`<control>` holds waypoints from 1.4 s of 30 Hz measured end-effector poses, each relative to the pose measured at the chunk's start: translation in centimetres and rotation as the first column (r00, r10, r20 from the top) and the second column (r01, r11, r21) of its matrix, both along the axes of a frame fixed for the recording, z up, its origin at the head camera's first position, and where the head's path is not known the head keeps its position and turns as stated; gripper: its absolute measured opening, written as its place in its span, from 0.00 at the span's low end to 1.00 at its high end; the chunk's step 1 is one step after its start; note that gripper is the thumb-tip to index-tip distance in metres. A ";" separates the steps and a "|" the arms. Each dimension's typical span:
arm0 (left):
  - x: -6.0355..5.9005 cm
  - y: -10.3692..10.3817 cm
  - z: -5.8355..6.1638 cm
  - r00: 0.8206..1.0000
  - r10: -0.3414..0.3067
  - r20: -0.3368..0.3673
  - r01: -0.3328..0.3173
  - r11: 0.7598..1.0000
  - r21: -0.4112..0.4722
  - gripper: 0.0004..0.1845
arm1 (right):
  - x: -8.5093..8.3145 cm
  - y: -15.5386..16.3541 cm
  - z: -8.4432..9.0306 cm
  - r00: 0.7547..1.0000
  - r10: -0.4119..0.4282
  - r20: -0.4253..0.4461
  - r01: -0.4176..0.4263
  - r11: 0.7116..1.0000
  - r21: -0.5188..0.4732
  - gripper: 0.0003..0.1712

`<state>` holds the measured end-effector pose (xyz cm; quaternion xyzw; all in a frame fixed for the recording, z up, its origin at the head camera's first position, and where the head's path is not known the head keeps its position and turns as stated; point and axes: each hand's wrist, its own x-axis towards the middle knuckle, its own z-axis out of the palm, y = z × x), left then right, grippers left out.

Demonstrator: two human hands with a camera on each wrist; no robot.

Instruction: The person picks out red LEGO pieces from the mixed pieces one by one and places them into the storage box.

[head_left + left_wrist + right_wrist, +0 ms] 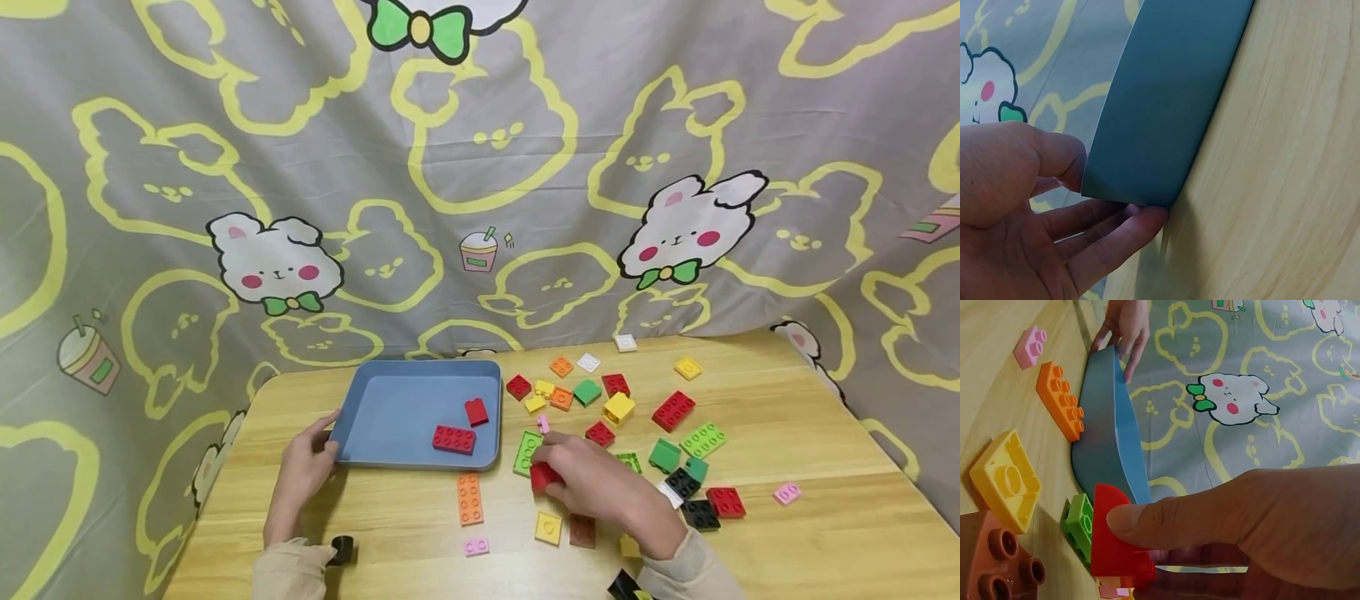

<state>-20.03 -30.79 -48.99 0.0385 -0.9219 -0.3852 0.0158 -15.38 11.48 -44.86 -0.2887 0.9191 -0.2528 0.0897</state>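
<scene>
My left hand [306,461] grips the left front corner of a blue tray [375,464], bent fingers at its rim and others at its lower edge, as the left wrist view shows [1035,206]. Inside the tray lie two red bricks, a long one [453,440] and a smaller one [476,412]. My right hand [588,475] pinches a red brick [1116,540] with a rounded end, just right of the tray's front corner. The thumb presses its face; the other fingers are partly hidden behind it. Below it is a light green brick [527,454].
Many loose bricks are spread over the wooden table's right half, among them a red one [673,410], a yellow one [618,407] and a black one [701,515]. An orange brick [470,499] and a pink brick [476,547] lie before the tray. A patterned curtain [487,208] hangs behind.
</scene>
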 end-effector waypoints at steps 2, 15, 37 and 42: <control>0.0 0.0 0.0 1.000 0.000 -0.003 0.000 1.000 -0.001 0.29 | 0.0 0.0 0.2 1.000 0.006 -0.012 -0.006 1.000 -0.004 0.10; -0.1 0.0 -0.1 1.000 -0.005 -0.010 0.005 1.000 -0.006 0.28 | -1.1 -1.3 1.7 0.993 0.026 -0.118 -0.024 0.999 0.022 0.10; -0.1 -0.2 -0.2 1.000 -0.008 -0.011 0.008 1.000 -0.006 0.29 | -4.5 -6.5 2.6 0.954 0.123 -0.275 -0.130 0.992 -0.005 0.13; -0.2 -0.3 -0.2 1.000 -0.009 -0.014 0.008 1.000 -0.009 0.29 | -5.1 -7.3 2.2 0.951 0.127 -0.283 -0.133 0.991 -0.002 0.14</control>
